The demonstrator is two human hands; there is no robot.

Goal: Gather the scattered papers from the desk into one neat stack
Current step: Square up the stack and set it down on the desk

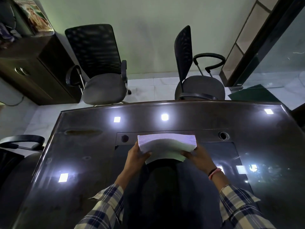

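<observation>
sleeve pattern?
Plaid, cream with dark blue checks, on both sleeves; head view shows it.

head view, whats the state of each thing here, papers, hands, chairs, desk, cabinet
paper stack: gathered in one thick pile, held up at both ends, middle bowed upward
left hand: grips the stack's left end, thumb on top
right hand: grips the stack's right end
desk: glossy, reflecting ceiling lights, no loose sheets visible on it
two far chairs: unoccupied, beyond the desk
cabinet: door closed
</observation>
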